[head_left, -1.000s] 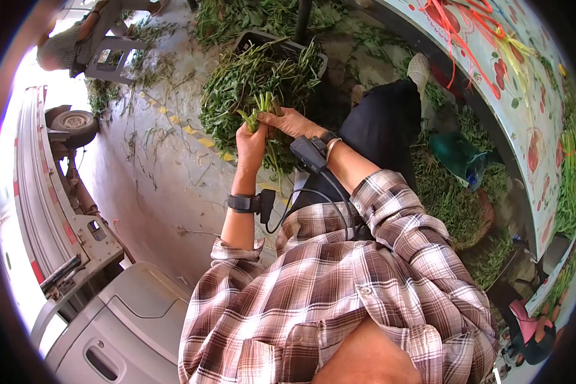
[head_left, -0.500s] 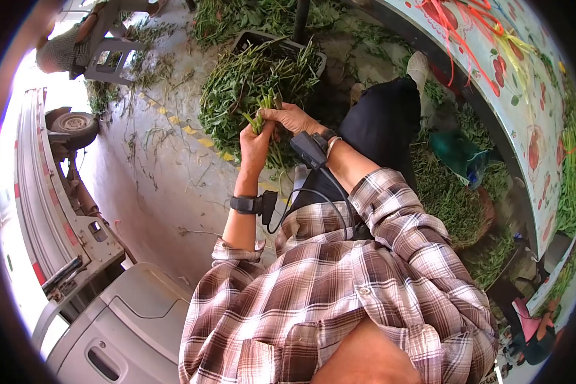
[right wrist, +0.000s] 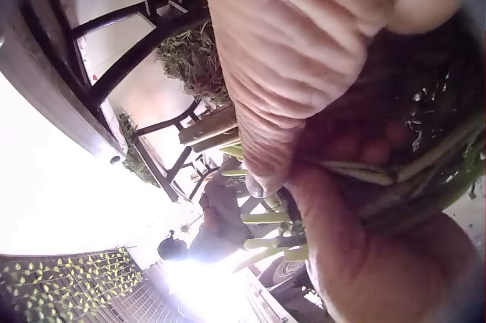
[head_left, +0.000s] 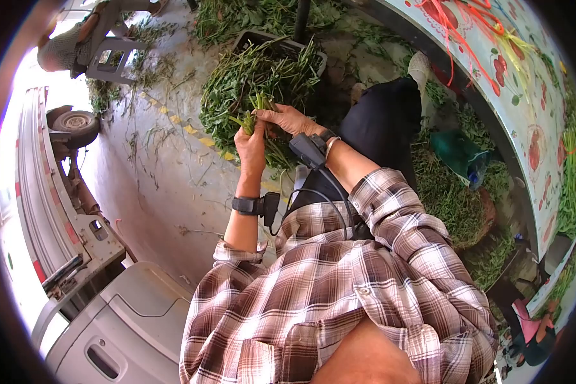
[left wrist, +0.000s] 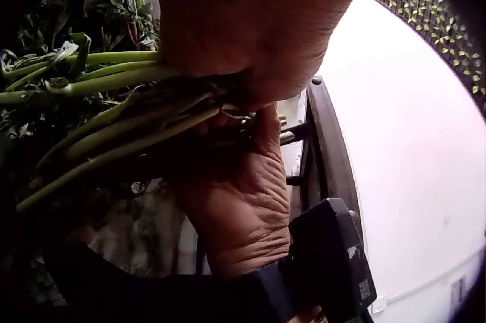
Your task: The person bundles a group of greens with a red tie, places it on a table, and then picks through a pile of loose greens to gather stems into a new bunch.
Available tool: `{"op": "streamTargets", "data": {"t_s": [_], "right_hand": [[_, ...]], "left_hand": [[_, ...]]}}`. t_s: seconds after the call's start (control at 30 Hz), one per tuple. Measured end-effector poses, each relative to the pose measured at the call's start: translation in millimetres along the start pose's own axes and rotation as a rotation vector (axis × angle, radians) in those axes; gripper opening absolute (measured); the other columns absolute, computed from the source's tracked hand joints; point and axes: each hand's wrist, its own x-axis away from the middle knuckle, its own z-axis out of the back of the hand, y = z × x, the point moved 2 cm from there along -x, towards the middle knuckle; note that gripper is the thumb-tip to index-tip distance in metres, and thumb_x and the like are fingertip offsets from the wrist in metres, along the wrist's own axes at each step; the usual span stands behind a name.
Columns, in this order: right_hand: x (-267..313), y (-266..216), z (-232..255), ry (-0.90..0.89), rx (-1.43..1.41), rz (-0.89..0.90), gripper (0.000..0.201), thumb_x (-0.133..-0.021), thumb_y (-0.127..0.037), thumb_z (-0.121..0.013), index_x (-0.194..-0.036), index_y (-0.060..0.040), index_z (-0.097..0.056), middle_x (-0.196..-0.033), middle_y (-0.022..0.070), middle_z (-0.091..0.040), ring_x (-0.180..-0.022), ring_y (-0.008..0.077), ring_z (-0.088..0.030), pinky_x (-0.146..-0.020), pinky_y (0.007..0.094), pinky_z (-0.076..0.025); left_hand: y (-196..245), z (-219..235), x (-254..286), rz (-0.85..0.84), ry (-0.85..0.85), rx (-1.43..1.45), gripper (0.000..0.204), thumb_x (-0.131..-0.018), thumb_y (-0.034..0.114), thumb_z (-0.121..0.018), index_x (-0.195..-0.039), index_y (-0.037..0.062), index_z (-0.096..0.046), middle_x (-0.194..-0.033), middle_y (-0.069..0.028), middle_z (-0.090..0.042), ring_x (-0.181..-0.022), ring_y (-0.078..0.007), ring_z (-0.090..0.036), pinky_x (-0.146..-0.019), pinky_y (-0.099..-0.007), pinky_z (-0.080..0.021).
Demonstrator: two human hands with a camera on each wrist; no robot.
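Green stems (head_left: 260, 102) stick up from between the two hands, over a heap of leafy greens (head_left: 237, 77) in a dark crate. The left hand (head_left: 251, 146) grips the bundle from the near left side. From the right, the right hand (head_left: 289, 120) curls round the same stems, its thumb along them. In the left wrist view, long stems (left wrist: 121, 76) run leftward out of the grip. Cut stem ends (right wrist: 266, 243) show beside the thumbs in the right wrist view, while the fingers behind are partly in shadow.
A patterned table (head_left: 518, 115) with red ties is at the right. Below it lie a green bag (head_left: 457, 153) and more greens. A cart wheel (head_left: 77, 121) and a grey stool (head_left: 112, 61) near a seated person are at the left.
Both hands stay together on the bundle. The left hand has shifted slightly, and the stem tops have moved a little to the left.
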Motion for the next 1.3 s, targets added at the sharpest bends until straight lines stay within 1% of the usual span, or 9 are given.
{"op": "streamTargets", "data": {"t_s": [0.37,0.5,0.87,1.0,1.1,1.17,1.2,1.23,1.3], "right_hand": [[-4,5,7,0.121,-0.306,0.018,0.018,-0.081,-0.020,-0.066,-0.092,-0.0061,-0.065,-0.084,-0.0005,-0.062,-0.077,0.0097,-0.056,-0.074,0.0242,-0.044],[-5,10,13,0.130,-0.267,0.069,0.015,-0.080,-0.015,-0.065,-0.091,-0.0049,-0.065,-0.083,-0.0004,-0.062,-0.075,0.0092,-0.055,-0.073,0.0244,-0.043],[-10,16,25,0.311,-0.043,0.164,0.012,-0.080,-0.015,-0.063,-0.086,-0.0046,-0.062,-0.074,0.0015,-0.061,-0.064,0.0129,-0.058,-0.060,0.0282,-0.047],[-11,20,26,0.269,-0.253,0.141,0.011,-0.080,-0.013,-0.062,-0.084,-0.0032,-0.062,-0.073,0.0046,-0.063,-0.065,0.0149,-0.060,-0.061,0.0291,-0.049],[-30,42,45,0.350,0.006,0.167,0.012,-0.080,-0.013,-0.061,-0.083,-0.0016,-0.062,-0.073,0.0081,-0.064,-0.066,0.0173,-0.061,-0.062,0.0303,-0.051],[-23,35,43,0.540,-0.153,0.258,0.026,-0.078,-0.027,-0.062,-0.075,-0.0015,-0.065,-0.065,0.0087,-0.063,-0.059,0.0157,-0.057,-0.056,0.0321,-0.044],[-38,48,66,0.488,0.022,0.333,0.028,-0.079,-0.028,-0.059,-0.075,-0.0004,-0.066,-0.062,0.0102,-0.062,-0.059,0.0165,-0.060,-0.057,0.0323,-0.045],[-21,26,56,0.546,-0.135,0.208,0.028,-0.080,-0.026,-0.057,-0.074,-0.0002,-0.066,-0.061,0.0093,-0.062,-0.057,0.0174,-0.060,-0.057,0.0321,-0.045],[-14,12,55,0.579,-0.081,0.297,0.028,-0.079,-0.025,-0.057,-0.072,-0.0001,-0.067,-0.061,0.0095,-0.062,-0.055,0.0177,-0.060,-0.057,0.0321,-0.045]], "left_hand": [[19,-8,-10,-0.124,-0.033,-0.719,0.024,-0.087,0.019,-0.058,-0.080,-0.0037,-0.061,-0.063,0.0005,-0.058,-0.055,-0.0055,-0.046,-0.049,-0.0250,-0.039],[14,-9,-7,-0.033,-0.053,-0.826,0.024,-0.087,0.019,-0.059,-0.081,-0.0037,-0.062,-0.065,0.0008,-0.058,-0.057,-0.0056,-0.046,-0.051,-0.0252,-0.039],[8,-3,4,-0.058,0.120,-0.275,0.019,-0.087,0.014,-0.054,-0.097,-0.0009,-0.058,-0.086,-0.0020,-0.060,-0.074,-0.0088,-0.052,-0.065,-0.0235,-0.042],[6,1,2,-0.062,0.165,-0.276,0.018,-0.087,0.016,-0.052,-0.093,-0.0001,-0.058,-0.084,-0.0017,-0.059,-0.073,-0.0098,-0.052,-0.065,-0.0236,-0.042],[6,2,3,-0.063,0.217,-0.403,0.021,-0.088,0.018,-0.049,-0.091,-0.0013,-0.058,-0.080,-0.0028,-0.058,-0.068,-0.0124,-0.053,-0.064,-0.0255,-0.044],[7,7,-1,-0.074,0.302,-0.010,0.023,-0.088,0.019,-0.048,-0.090,-0.0032,-0.054,-0.074,-0.0068,-0.057,-0.061,-0.0151,-0.054,-0.061,-0.0281,-0.047],[-27,50,-17,0.003,0.292,-0.164,0.024,-0.090,0.020,-0.043,-0.092,-0.0040,-0.046,-0.080,-0.0125,-0.058,-0.063,-0.0211,-0.057,-0.063,-0.0322,-0.050],[-17,56,-15,0.002,0.292,-0.164,0.024,-0.090,0.020,-0.043,-0.092,-0.0040,-0.046,-0.080,-0.0125,-0.058,-0.063,-0.0211,-0.057,-0.063,-0.0322,-0.050],[10,65,-2,0.159,0.475,0.225,0.022,-0.090,0.020,-0.042,-0.086,-0.0011,-0.043,-0.073,-0.0125,-0.056,-0.054,-0.0261,-0.055,-0.059,-0.0407,-0.053]]}}
